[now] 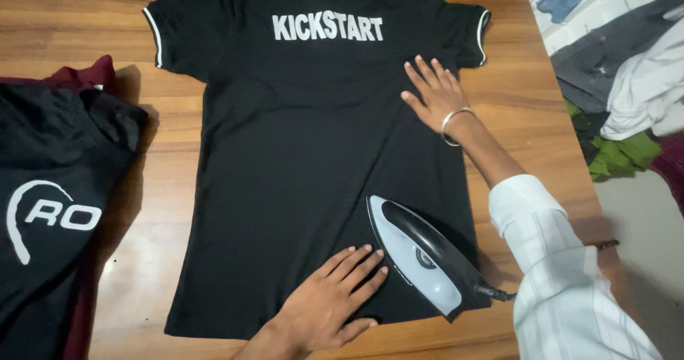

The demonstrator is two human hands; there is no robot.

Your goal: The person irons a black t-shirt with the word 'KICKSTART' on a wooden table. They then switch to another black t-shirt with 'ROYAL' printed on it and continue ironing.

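A black short-sleeved shirt (299, 153) with white sleeve trim and white lettering lies spread out, back up, on a wooden table (520, 96). My left hand (328, 303) rests flat on the shirt near its lower hem, fingers spread, just left of the iron. A black and grey electric iron (420, 257) sits soleplate down on the shirt's lower right part, tip pointing up-left, with neither hand on it. My right hand (434, 93), with a silver bangle on its wrist and a white sleeve behind, lies flat on the shirt's upper right below the sleeve.
A second black garment (50, 203) with a white logo lies at the left over a maroon cloth (89, 75). Past the table's right edge is a heap of clothes (627, 82) in grey, white, green and blue. The iron's cord (499, 294) leads right.
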